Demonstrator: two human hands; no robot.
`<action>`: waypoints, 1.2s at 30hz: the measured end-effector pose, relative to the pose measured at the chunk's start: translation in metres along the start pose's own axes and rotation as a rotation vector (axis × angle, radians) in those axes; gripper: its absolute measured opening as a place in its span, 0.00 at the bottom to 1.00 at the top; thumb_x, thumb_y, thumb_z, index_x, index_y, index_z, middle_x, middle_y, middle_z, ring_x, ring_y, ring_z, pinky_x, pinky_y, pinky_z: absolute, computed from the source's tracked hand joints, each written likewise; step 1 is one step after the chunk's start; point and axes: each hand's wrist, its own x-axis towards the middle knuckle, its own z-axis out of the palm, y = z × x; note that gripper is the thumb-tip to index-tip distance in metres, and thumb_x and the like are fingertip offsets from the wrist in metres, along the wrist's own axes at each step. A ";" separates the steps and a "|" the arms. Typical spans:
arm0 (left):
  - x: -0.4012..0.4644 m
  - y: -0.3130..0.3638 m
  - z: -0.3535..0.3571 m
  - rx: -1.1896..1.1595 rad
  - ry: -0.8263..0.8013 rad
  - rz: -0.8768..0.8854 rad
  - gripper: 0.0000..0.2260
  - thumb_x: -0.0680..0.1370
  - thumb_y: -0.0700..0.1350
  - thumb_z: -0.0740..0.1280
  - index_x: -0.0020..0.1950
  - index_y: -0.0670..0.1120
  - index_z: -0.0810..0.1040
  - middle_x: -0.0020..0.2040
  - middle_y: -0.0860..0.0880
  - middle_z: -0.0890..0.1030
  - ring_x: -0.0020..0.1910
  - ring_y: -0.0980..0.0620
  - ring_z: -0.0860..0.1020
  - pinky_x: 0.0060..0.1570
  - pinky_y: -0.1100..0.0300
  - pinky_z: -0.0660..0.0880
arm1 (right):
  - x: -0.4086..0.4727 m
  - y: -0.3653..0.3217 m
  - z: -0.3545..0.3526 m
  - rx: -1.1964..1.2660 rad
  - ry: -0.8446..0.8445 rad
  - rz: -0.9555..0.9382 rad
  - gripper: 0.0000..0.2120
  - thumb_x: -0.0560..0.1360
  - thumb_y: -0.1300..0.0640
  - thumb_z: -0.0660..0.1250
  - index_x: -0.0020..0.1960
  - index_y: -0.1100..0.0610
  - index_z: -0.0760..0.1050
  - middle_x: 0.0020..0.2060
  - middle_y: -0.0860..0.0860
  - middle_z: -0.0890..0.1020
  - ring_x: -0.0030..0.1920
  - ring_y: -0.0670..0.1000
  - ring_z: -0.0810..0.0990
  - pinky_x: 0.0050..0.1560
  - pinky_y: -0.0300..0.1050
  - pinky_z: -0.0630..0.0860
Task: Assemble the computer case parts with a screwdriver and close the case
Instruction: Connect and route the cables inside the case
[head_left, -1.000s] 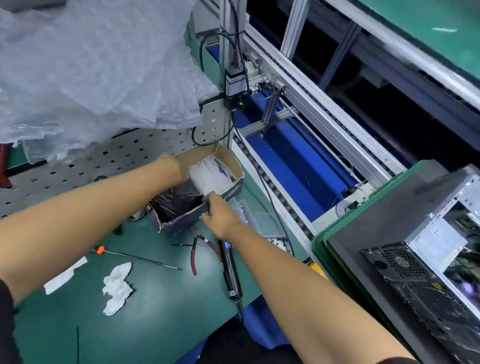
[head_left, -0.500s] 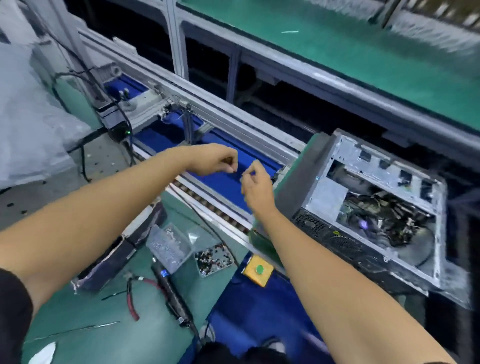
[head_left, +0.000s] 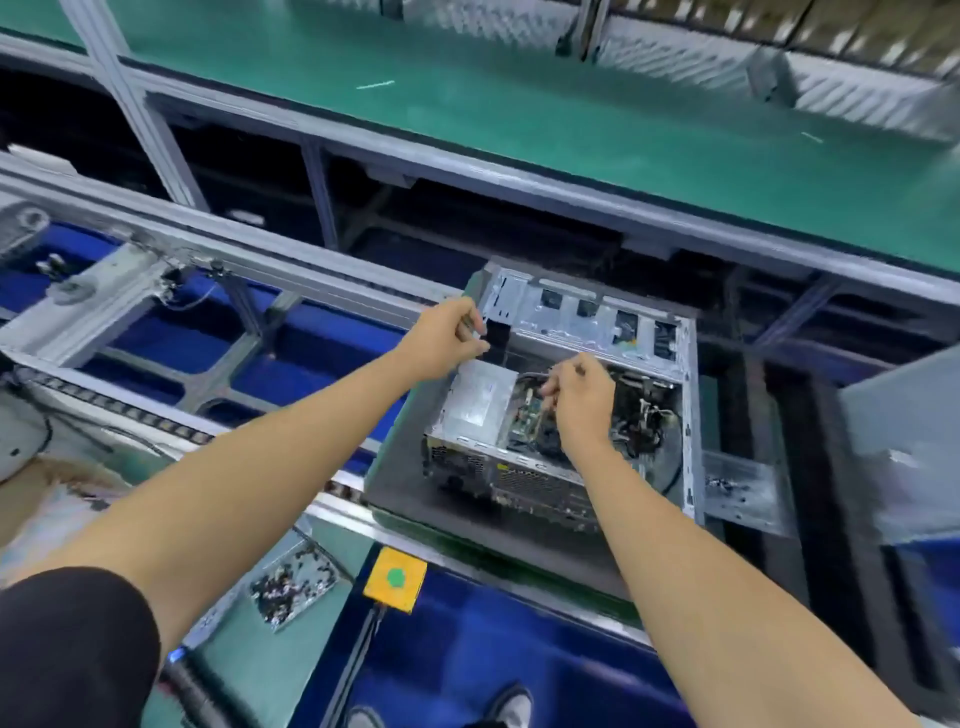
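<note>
My right hand (head_left: 579, 400) is down inside the open computer case (head_left: 561, 410), fingers curled over the cable bundle (head_left: 641, 415) beside the power supply (head_left: 480, 397); whether it pinches a cable, a tie or nothing I cannot tell through the blur. My left hand (head_left: 447, 338) sits at the case's far-left corner, fingertips drawn together as if pinching something small, too fine to make out. The case lies directly ahead on its side, open face up, its long axis running away from me and slightly right; the right hand is nearer the wiring. It rests on a dark pallet (head_left: 410, 483) on the conveyor. Inside: power supply, board, tangled black cables. Near my left elbow a clear tray of screws (head_left: 291, 584) sits by a yellow button box (head_left: 395, 579).
</note>
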 end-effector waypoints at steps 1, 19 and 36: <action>0.004 0.005 0.010 0.020 0.015 -0.004 0.08 0.76 0.41 0.75 0.47 0.47 0.76 0.35 0.49 0.76 0.31 0.58 0.72 0.36 0.63 0.71 | 0.004 0.004 -0.009 0.015 0.002 0.022 0.13 0.82 0.67 0.60 0.39 0.61 0.71 0.25 0.51 0.78 0.22 0.50 0.72 0.24 0.42 0.70; 0.036 0.026 0.108 0.420 0.108 -0.010 0.06 0.79 0.42 0.69 0.51 0.54 0.79 0.45 0.57 0.77 0.45 0.53 0.77 0.44 0.57 0.74 | 0.040 0.049 -0.061 -0.054 -0.099 0.005 0.11 0.81 0.66 0.55 0.42 0.60 0.70 0.30 0.53 0.77 0.24 0.51 0.71 0.26 0.42 0.70; 0.097 0.025 0.135 0.864 -0.394 -0.196 0.13 0.81 0.39 0.66 0.66 0.43 0.76 0.64 0.43 0.79 0.63 0.41 0.77 0.56 0.48 0.76 | 0.061 0.076 -0.068 -0.208 -0.120 0.043 0.07 0.81 0.64 0.57 0.44 0.60 0.67 0.26 0.53 0.69 0.25 0.50 0.65 0.30 0.47 0.62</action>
